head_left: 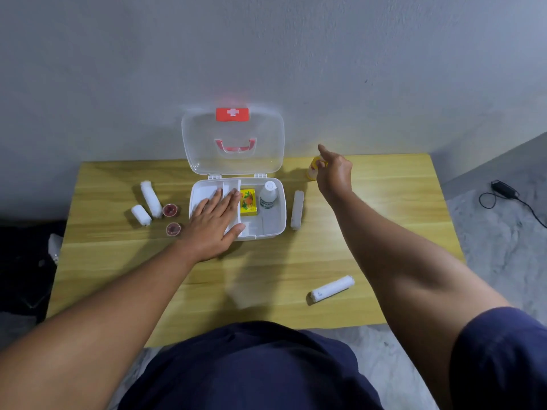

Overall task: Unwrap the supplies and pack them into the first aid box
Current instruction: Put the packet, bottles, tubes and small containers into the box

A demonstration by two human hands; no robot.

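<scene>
The first aid box (273, 224) is pressed by the flat, spread left hand (216, 220). The yellow bottle (312, 170) stands upright off the box's right rear corner — met there by the nearer right hand (334, 173); whether it is gripped cannot be told.

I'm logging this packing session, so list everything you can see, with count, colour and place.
first aid box: one, white with clear raised lid, back centre of the table
carton: one, yellow, inside the box
bottle: one, clear with white cap, inside the box, right of the carton
wrapped rolls: four, white; two left of the box, one right of it, one near the front edge
round tubs: two, dark red, left of the box
yellow container: one, behind the right hand, partly hidden
table: one, light wood
cable: one, black, floor at right
left hand: flat on the box's left side
right hand: at the yellow container, grip unclear
</scene>
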